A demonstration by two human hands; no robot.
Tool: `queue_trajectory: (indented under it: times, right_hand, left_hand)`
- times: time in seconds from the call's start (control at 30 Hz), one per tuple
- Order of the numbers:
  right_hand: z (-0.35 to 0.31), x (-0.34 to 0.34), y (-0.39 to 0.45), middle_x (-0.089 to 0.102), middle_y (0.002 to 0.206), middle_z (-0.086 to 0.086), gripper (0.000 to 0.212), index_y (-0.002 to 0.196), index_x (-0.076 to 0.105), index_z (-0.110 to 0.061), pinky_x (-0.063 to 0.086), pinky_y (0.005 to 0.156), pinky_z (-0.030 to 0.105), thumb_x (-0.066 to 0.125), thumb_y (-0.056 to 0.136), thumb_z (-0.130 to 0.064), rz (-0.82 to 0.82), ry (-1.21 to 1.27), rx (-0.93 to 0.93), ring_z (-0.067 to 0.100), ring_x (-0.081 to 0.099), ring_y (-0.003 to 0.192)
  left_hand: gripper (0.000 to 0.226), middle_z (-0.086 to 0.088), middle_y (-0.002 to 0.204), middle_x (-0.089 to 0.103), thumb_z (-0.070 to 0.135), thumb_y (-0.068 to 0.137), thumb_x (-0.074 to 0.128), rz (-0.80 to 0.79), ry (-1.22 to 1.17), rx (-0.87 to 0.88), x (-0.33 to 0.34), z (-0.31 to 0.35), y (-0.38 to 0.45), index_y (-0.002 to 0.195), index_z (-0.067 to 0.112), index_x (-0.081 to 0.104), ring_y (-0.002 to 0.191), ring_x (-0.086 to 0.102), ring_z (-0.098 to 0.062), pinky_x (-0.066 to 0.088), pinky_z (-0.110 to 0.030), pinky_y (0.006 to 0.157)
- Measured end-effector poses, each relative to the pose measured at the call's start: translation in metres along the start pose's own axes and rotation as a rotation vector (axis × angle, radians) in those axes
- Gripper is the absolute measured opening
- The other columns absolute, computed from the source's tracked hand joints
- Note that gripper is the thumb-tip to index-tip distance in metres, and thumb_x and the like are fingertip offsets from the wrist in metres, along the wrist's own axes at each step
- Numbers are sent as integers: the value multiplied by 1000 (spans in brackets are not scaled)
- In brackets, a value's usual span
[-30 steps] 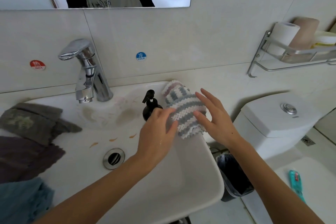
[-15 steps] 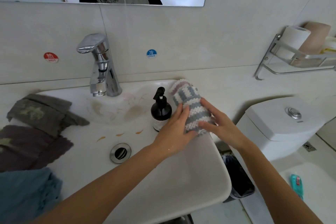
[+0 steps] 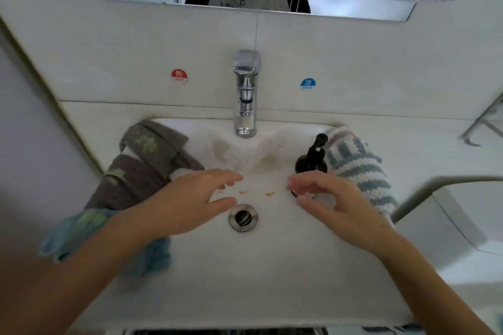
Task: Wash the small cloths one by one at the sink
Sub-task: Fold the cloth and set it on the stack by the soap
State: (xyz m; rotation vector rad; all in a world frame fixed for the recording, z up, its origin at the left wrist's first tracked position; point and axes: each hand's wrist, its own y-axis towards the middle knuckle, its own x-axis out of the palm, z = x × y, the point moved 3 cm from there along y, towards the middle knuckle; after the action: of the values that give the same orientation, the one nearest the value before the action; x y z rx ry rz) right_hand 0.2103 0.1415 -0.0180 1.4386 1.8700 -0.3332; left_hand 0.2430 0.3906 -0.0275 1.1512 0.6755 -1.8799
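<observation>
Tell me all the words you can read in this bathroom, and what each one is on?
"HOT": round red sticker on the wall tile, left of the chrome tap.
"COLD": round blue sticker on the wall tile, right of the tap.
The white sign above each word is too small to read.
Script on the grey garment reflected in the mirror strip: mirrored and blurred, unreadable.

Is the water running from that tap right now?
Off, it seems: no stream falls from the faucet spout, and the basin below looks free of flowing water.

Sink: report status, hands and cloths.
Left hand and right hand open over basin. Striped cloth on right rim, three cloths left. Soap bottle beside right fingers.
</observation>
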Motion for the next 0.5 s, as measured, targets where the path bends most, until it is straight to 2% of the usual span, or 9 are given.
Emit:
queue_trajectory:
  times: [0.17, 0.27, 0.37, 0.43, 0.5]
  right_hand:
    - [-29, 57, 42, 66, 113, -19, 30, 125, 61, -30, 49, 87, 21, 56, 97, -38, -273, -198, -103, -4, 59, 101]
    - [-45, 83, 59, 64, 118, -17, 32, 130, 57, -31, 48, 89, 23, 52, 99, -40, -386, -289, -157, -1, 58, 104]
    - [-54, 100, 66, 65, 119, -13, 32, 130, 57, -30, 48, 91, 26, 51, 100, -38, -403, -301, -188, 1, 59, 103]
    - [-53, 107, 65, 66, 116, -13, 31, 128, 59, -28, 51, 88, 26, 52, 100, -37, -401, -272, -183, 2, 60, 101]
    - [-49, 111, 61, 67, 113, -13, 29, 126, 61, -27, 51, 85, 23, 53, 99, -35, -408, -263, -177, 3, 61, 98]
  left_hand:
    - [39, 19, 120, 60, 38, 92, 57, 84, -155, -164, -22, -45, -46, 129, 43, 48, 105, 58, 2, 51, -28, 94]
    - [40, 8, 122, 62, 34, 92, 58, 248, 7, -267, -40, -70, -60, 132, 30, 54, 101, 58, -8, 47, -27, 84]
    - [44, -4, 126, 59, 35, 92, 59, 407, 126, -442, -59, -100, -70, 134, 23, 53, 106, 58, -23, 47, -37, 83]
    - [53, -7, 132, 55, 44, 91, 58, 373, 134, -583, -65, -122, -75, 139, 24, 47, 112, 56, -27, 46, -41, 89]
    - [61, -5, 136, 53, 52, 89, 57, 253, 61, -686, -64, -137, -78, 143, 29, 39, 116, 55, -26, 45, -41, 95]
